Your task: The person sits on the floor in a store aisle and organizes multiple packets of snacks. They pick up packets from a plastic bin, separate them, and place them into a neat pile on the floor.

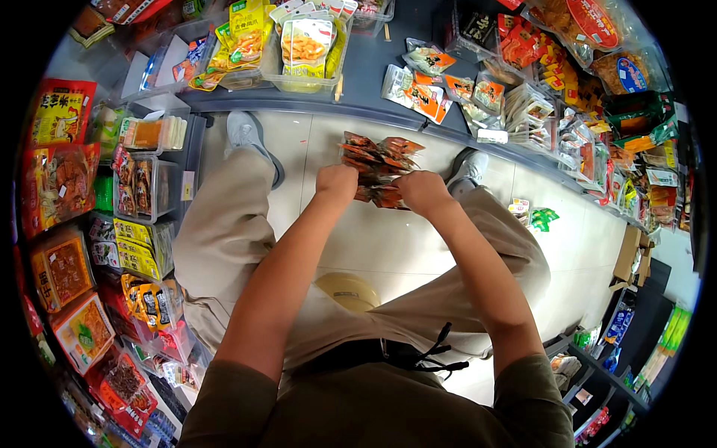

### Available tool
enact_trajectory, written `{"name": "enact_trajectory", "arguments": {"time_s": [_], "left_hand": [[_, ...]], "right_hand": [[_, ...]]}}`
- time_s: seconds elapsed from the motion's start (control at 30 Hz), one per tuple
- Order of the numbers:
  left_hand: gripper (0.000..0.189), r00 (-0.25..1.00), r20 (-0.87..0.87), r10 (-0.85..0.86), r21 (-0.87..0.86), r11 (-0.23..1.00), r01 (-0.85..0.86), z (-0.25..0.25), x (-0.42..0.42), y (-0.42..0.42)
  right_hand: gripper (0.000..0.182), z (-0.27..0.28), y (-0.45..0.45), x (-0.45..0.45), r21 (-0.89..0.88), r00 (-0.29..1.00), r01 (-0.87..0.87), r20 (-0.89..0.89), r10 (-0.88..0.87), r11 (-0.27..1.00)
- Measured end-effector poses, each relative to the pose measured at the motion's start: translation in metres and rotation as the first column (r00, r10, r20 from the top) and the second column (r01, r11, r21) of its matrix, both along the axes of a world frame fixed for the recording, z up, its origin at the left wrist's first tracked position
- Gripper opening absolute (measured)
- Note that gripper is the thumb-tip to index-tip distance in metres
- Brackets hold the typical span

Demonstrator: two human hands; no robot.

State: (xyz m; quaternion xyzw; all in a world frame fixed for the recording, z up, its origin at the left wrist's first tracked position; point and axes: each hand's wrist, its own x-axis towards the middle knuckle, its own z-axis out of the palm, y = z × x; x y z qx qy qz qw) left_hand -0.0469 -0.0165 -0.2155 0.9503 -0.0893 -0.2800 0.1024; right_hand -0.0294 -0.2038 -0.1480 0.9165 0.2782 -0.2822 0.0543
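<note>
Between my knees, above the tiled floor, is a bunch of small red-and-dark snack packets (381,162). My left hand (338,183) grips the bunch at its left side. On the right, my right hand (423,192) has closed on the same packets. My fingertips are mostly hidden behind the backs of my hands and the packets. Ahead of the bunch, loose orange-and-white snack packets (417,95) lie on a dark grey shelf (369,73).
Clear plastic bins (305,84) of yellow pouches stand on the shelf. More bins and packets (143,187) line the left. Packed bins (529,120) fill the right side. Green packets (542,218) lie on the floor by my right knee. A yellow stool (350,288) is beneath me.
</note>
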Motion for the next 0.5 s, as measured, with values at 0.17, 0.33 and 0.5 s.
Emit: {"name": "enact_trajectory", "arguments": {"time_s": [0.17,0.33,0.5], "left_hand": [[0.030,0.999,0.014,0.052,-0.020,0.998,-0.052,0.003,0.005,-0.002],[0.056,0.980,-0.144,0.139,-0.162,0.974,-0.162,-0.016,-0.003,0.010],[0.064,0.935,-0.266,0.236,-0.273,0.911,-0.308,-0.020,-0.005,0.012]], "right_hand": [[0.020,-0.031,0.002,-0.005,0.076,0.988,0.077,-0.142,-0.066,0.994],[0.028,-0.038,0.017,0.004,0.006,0.965,0.066,-0.254,-0.062,0.998],[0.026,-0.059,0.033,0.000,-0.034,0.974,0.019,-0.224,-0.026,0.999]]}}
